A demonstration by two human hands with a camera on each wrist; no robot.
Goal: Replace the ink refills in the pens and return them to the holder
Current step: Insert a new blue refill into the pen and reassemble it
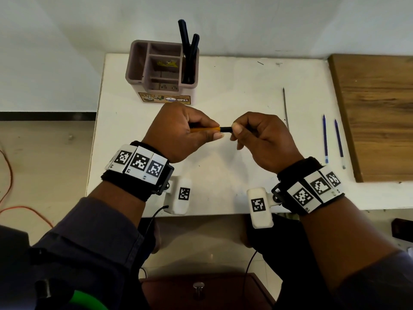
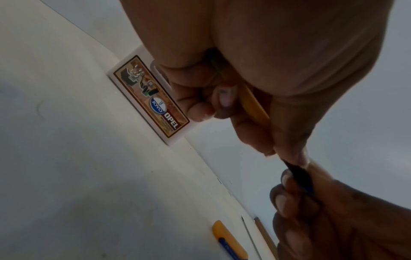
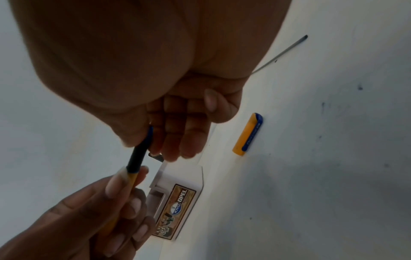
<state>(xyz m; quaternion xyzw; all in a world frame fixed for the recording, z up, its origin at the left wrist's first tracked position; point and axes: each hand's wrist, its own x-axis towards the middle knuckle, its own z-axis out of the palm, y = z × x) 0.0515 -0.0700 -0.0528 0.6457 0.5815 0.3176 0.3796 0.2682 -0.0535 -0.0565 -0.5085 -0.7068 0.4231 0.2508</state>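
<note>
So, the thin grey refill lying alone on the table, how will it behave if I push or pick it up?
The grey refill looks long, very thin and round, so a sideways push would probably roll it across the smooth white table. It is likely very light and may flex slightly. Lying flat, it could be awkward to pinch.

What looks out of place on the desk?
Nothing spilled or broken. A yellow pen cap with a blue clip lies loose on the white table, hidden under the hands in the head view. A thin grey refill lies apart from two blue refills.
</note>
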